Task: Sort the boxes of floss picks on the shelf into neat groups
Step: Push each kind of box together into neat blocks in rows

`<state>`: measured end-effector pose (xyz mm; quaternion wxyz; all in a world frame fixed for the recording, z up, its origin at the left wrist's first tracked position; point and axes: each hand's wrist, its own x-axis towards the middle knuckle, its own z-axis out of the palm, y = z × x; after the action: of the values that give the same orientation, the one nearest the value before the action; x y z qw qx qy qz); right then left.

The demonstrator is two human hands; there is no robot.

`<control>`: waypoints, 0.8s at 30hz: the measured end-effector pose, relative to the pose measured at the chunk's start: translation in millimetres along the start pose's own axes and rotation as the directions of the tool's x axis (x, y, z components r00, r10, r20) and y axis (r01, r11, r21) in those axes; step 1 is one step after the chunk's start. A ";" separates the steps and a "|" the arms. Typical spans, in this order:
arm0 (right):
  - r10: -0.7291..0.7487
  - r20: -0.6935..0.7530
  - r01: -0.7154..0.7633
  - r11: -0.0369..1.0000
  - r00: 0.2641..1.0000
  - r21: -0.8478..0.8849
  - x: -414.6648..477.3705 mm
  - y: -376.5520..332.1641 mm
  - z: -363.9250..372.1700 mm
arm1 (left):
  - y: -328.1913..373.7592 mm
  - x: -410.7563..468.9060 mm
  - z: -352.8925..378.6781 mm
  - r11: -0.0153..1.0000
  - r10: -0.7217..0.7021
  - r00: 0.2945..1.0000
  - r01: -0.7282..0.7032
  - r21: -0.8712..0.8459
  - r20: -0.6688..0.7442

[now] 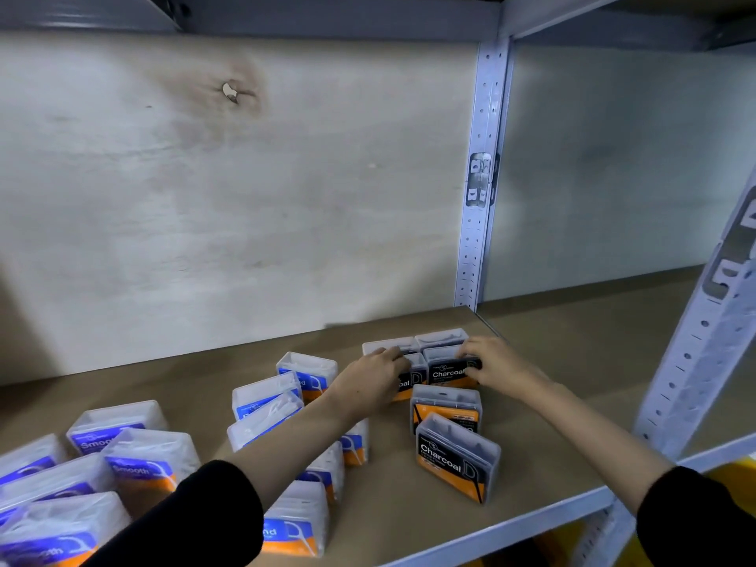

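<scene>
Several clear boxes of floss picks stand on the brown shelf board [544, 452]. A tight block of black-and-orange Charcoal boxes [439, 339] sits at the back right. My left hand [374, 380] grips the block's front-left box [416, 372], fingers curled over its top. My right hand [497, 366] holds the front-right Charcoal box [448, 372] by its right upper edge. Two more Charcoal boxes [446, 409] [458, 458] stand in front of the block, the nearer one turned at an angle.
Blue-and-orange boxes [307, 372] lie scattered in the middle, partly under my left forearm. Purple Smooth boxes [147, 460] crowd the near left. A plywood back wall [245, 198] and perforated metal uprights [482, 178] [695, 362] bound the shelf; another bay opens to the right.
</scene>
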<state>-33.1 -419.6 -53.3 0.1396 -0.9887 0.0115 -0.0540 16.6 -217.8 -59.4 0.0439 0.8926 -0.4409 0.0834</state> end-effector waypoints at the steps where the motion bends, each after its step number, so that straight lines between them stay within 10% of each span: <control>1: -0.013 0.009 0.012 1.000 1.000 0.018 -3.6 -2.3 -2.6 | 2.0 -2.4 -2.9 0.997 0.076 0.997 -0.076 -0.017 -0.009; 9: -0.132 0.130 0.125 0.990 0.983 0.066 -37.3 -18.4 -2.3 | 27.7 -20.1 -9.7 0.797 0.604 0.789 -0.600 -0.068 0.114; 24: 0.024 0.129 -0.003 0.987 0.991 -0.160 -57.3 3.8 -14.3 | 14.2 -26.7 -7.9 0.952 0.244 0.946 -0.275 0.133 0.213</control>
<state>-91.6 -425.1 -46.7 0.0611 -0.9980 0.0134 0.0130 -11.6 -204.4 -56.6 -0.0828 0.8310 -0.5489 0.0361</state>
